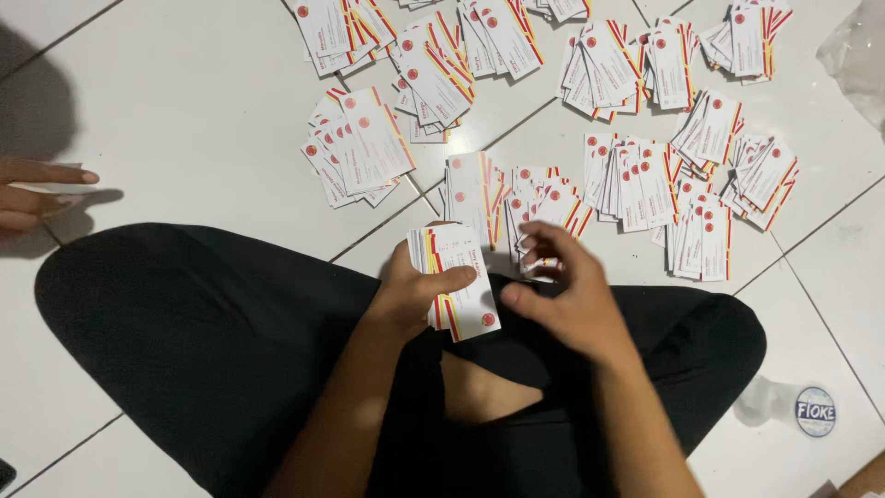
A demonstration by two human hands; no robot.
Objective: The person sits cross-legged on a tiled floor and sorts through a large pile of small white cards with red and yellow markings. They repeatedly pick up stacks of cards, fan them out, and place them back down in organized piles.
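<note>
Although the stack of cards (pixel 458 281) is small and surely light, it is judged to be slippery, because the cards look thin, smooth and glossy, and they can slide over each other easily. The stack is held above the lap, over the black trousers (pixel 212 341), and is clamped in the left hand (pixel 410 297), with the thumb pressed across the top card and the fingers hidden below. Each card is white with a red round mark and red and yellow stripes along one edge. A single card is probably stiff enough to be taken by its edges, but it could be bent if it is pinched hard; the stack is best gripped across its short sides, as is done here. The right hand (pixel 562 300) is half curled just beside the stack, and a few cards seem to be pinched at its fingertips, though this part is blurred.

Many loose piles of cards (pixel 636 180) are spread on the floor of white tiles (pixel 184 111), which looks hard and smooth, so cards lying flat there may be difficult to lift. Another person's hand (pixel 32 198) is seen at the left edge. A round lid (pixel 815 411) lies at the right.
</note>
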